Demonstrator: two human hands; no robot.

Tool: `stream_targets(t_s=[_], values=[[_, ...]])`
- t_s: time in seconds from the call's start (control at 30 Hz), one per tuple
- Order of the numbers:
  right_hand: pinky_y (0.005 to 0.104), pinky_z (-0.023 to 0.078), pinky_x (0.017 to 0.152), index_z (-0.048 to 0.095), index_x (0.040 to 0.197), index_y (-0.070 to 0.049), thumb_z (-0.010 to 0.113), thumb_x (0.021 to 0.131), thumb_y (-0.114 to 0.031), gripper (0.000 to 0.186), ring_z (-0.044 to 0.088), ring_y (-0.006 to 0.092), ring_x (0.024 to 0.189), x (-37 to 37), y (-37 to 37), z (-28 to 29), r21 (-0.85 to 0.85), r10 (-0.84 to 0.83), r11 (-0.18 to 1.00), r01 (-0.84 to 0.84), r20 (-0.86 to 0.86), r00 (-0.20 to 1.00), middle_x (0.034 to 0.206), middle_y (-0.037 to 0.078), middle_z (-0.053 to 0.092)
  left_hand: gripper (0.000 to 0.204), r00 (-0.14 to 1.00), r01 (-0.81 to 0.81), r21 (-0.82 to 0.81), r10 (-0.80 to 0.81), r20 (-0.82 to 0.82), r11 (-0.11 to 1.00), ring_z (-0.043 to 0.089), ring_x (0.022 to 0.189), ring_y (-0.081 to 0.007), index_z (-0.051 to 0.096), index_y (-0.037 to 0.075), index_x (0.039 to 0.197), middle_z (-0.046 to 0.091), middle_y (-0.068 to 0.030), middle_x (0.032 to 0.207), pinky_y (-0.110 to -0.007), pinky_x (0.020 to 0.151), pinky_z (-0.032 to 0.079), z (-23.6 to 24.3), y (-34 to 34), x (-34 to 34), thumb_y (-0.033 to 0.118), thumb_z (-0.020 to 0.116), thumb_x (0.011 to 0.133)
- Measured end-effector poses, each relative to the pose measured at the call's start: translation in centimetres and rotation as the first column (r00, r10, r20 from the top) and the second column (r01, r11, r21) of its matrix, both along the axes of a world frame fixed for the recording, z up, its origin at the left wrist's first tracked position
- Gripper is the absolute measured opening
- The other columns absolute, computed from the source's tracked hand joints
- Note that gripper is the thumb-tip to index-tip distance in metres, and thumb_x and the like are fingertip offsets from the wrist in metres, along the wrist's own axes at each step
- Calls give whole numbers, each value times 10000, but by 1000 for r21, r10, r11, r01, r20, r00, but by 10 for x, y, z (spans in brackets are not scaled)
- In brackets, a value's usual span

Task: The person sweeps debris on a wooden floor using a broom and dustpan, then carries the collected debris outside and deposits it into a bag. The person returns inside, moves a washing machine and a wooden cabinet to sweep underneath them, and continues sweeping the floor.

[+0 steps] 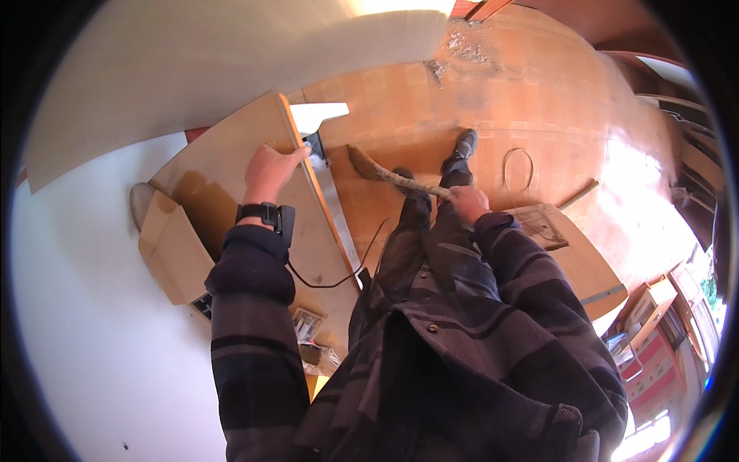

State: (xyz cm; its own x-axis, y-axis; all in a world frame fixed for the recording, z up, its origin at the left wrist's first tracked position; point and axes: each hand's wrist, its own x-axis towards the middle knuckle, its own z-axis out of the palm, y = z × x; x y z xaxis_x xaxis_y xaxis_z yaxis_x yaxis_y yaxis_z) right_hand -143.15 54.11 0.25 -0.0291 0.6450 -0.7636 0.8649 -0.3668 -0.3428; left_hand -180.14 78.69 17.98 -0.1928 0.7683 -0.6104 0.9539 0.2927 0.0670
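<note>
My right hand [469, 204] is closed around the thin end of what looks like a hand broom [416, 185]. The broom slants down to the left, its wider dark head [360, 160] close to the floor by my left foot. My left hand [271, 171] leans on the light wooden tabletop [308, 208] near its edge, the thumb stretched out toward the rim. Its other fingers are partly hidden from above, and I see nothing held there. A black watch [265, 213] is strapped around my left wrist.
A cardboard box [171, 242] stands on the table's left side. A black cable [331, 286] loops over the edge. Grey debris [469, 46] lies on the wooden floor [400, 100] ahead. To the right are a wooden chair or stool seat [577, 269] and a thin cord loop [519, 168].
</note>
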Motion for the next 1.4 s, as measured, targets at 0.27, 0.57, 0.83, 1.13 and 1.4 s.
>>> stream_targets(t_s=[0.27,0.57,0.83,1.13,1.4], values=[[475,504,793,715,1033,-189,550,898,-447,334,654,354,932,148,56,28,103,-42,994,23,180,983,951,142,697,690,996,-2,-5,2,85,1000,665,953,-379,689,-70,976,688,-273,973,-426,832,514,-6,1,-5,533,787,654],[477,507,801,729,1013,-205,562,899,-383,269,664,343,937,242,128,51,219,-99,975,28,320,942,947,124,708,684,997,-36,27,35,62,999,652,1018,-359,671,-78,1024,688,-246,1043,-397,896,496,7,1,9,495,789,670],[472,485,711,697,976,-91,559,911,-381,328,636,402,821,278,149,87,265,-93,962,59,116,989,866,207,665,698,994,-36,-4,36,104,999,659,999,-351,649,-85,1049,691,-234,1031,-395,877,498,5,3,6,495,785,685],[437,496,743,707,1019,-93,566,923,-405,356,640,392,871,186,115,64,238,-126,958,157,-139,982,908,204,674,777,997,-58,-31,60,44,998,635,1058,-375,616,-106,1107,660,-270,1106,-401,923,486,17,4,16,511,790,667],[487,489,764,703,1042,-133,535,903,-437,374,642,394,886,109,133,13,243,-225,946,214,18,974,923,190,679,829,999,-44,-11,44,20,999,629,1060,-384,589,-122,1119,652,-282,1106,-410,922,484,10,2,9,545,774,663]])
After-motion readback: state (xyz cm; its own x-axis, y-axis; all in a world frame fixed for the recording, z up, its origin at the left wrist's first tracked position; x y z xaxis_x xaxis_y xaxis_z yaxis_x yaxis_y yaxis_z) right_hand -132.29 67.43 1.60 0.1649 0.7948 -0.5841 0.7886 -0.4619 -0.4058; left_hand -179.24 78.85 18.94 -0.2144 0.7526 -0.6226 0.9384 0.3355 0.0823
